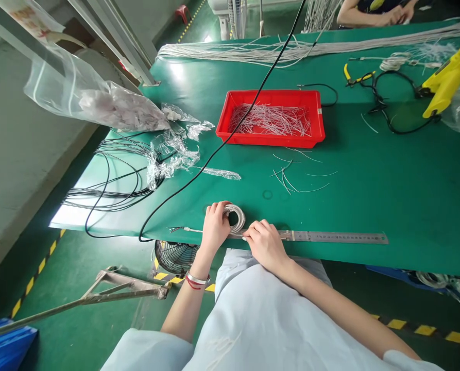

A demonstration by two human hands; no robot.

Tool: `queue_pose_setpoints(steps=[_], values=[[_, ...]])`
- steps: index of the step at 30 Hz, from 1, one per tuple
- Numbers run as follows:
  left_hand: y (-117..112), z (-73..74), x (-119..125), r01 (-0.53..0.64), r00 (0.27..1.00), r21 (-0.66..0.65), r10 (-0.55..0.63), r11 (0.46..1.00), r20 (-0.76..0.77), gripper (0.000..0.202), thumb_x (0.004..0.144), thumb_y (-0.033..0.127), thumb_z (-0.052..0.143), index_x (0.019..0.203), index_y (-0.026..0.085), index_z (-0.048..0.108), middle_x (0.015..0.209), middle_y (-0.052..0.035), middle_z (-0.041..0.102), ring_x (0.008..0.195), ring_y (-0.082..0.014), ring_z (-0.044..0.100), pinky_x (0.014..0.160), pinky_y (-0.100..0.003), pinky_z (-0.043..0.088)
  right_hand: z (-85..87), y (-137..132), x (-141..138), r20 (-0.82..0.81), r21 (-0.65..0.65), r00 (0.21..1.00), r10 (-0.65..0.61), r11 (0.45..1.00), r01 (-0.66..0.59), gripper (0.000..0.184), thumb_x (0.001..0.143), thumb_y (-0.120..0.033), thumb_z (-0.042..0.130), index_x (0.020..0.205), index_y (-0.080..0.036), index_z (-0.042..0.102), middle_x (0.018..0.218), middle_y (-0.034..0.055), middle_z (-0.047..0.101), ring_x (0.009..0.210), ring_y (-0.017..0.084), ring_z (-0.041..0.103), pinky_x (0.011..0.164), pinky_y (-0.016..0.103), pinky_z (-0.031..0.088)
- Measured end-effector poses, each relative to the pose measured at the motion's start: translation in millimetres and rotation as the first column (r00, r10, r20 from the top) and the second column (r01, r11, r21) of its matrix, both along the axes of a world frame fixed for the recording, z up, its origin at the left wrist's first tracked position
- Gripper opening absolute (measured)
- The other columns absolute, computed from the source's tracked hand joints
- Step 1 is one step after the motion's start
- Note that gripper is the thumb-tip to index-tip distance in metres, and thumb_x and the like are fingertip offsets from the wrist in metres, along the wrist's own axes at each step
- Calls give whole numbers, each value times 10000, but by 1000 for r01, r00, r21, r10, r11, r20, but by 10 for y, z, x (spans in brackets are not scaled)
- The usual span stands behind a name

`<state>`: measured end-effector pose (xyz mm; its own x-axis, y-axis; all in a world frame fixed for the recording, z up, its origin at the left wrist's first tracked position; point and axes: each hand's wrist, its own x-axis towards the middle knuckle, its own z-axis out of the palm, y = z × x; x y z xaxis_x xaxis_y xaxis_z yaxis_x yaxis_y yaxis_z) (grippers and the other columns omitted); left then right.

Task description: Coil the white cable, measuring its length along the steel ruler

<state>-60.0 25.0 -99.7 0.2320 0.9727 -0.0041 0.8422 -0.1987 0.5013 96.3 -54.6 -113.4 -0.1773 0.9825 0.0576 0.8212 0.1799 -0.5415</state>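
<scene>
My left hand [215,226] grips a small coil of white cable [235,218] at the near edge of the green workbench [388,190]. A stripped cable end [183,229] sticks out to the left of that hand. My right hand [266,246] presses down on the left end of a steel ruler [330,237], close to the coil. The fingers hide part of the cable and the ruler's end, so I cannot tell whether that hand holds the cable too.
A red tray [270,118] of cut white wires stands mid-bench, with loose wires in front. Black cables, plastic bags, yellow pliers [357,76] and a yellow tool lie about. Long white wire bundles cross the far side, where a co-worker's arms [376,15] show. A fan sits below the edge.
</scene>
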Motion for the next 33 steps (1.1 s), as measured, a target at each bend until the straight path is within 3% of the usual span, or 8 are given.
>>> queue_pose_setpoints(steps=[7, 14, 17, 20, 23, 26, 29, 33], values=[[25, 42, -4, 24, 999, -12, -25, 1000, -45, 352, 812, 115, 447, 1127, 208, 572, 1027, -86, 632, 999, -280, 518, 926, -443, 460, 11, 20, 0, 27, -11, 1000, 15, 1000, -14, 170, 913, -270, 453, 890, -231, 617, 917, 14, 651, 889, 203, 526, 690, 358, 349], [-42, 76, 29, -9, 1000, 31, 9, 999, -24, 377, 854, 101, 325, 1168, 210, 503, 1142, -110, 532, 956, -233, 586, 768, -354, 502, -37, 14, 22, 64, 23, 997, 45, 999, -47, 199, 928, -266, 414, 933, -252, 613, 942, 6, 646, 899, 202, 508, 715, 363, 347], [-14, 87, -8, 51, 999, 12, -51, 999, 2, 389, 845, 82, 332, 1185, 183, 493, 1177, -122, 519, 1048, -219, 561, 885, -348, 489, -44, 11, 17, 69, 24, 997, 46, 999, -48, 220, 935, -272, 391, 931, -251, 610, 945, 8, 643, 897, 204, 501, 718, 365, 344], [29, 127, -45, 137, 991, -28, -137, 990, 7, 430, 861, 104, 341, 1270, 192, 444, 1154, -89, 601, 1046, -222, 536, 986, -395, 434, -39, 7, 10, 64, 17, 997, 44, 999, -45, 230, 939, -278, 380, 925, -250, 607, 942, 11, 638, 898, 206, 497, 722, 365, 343], [51, 211, -47, 186, 983, -84, -186, 979, 5, 386, 874, 171, 365, 1244, 208, 471, 1045, -73, 643, 964, -245, 522, 942, -436, 436, -22, 5, 15, 53, 5, 998, 46, 999, -46, 221, 935, -283, 388, 919, -248, 606, 939, 17, 635, 901, 209, 497, 724, 366, 343], [58, 330, -34, 212, 977, -139, -208, 967, 42, 332, 847, 188, 399, 1163, 212, 498, 1071, -73, 619, 960, -232, 547, 877, -400, 469, 5, 11, 29, 41, -12, 998, 46, 999, -45, 203, 928, -280, 403, 912, -240, 601, 933, 29, 631, 902, 216, 502, 723, 369, 346], [81, 461, -50, 255, 961, -260, -215, 931, 174, 328, 819, 230, 459, 1143, 217, 505, 1098, -56, 614, 934, -184, 595, 830, -323, 495, 33, 26, 48, 23, -29, 999, 38, 999, -37, 184, 920, -268, 415, 912, -233, 595, 922, 36, 625, 900, 217, 509, 732, 368, 363], [144, 567, -102, 315, 904, -499, -96, 808, 416, 378, 797, 273, 496, 1167, 210, 534, 1107, -41, 656, 975, -178, 612, 844, -284, 487, 52, 41, 72, -8, -51, 999, 34, 998, -35, 171, 910, -251, 431, 914, -245, 602, 934, 23, 640, 908, 213, 522, 754, 365, 389]])
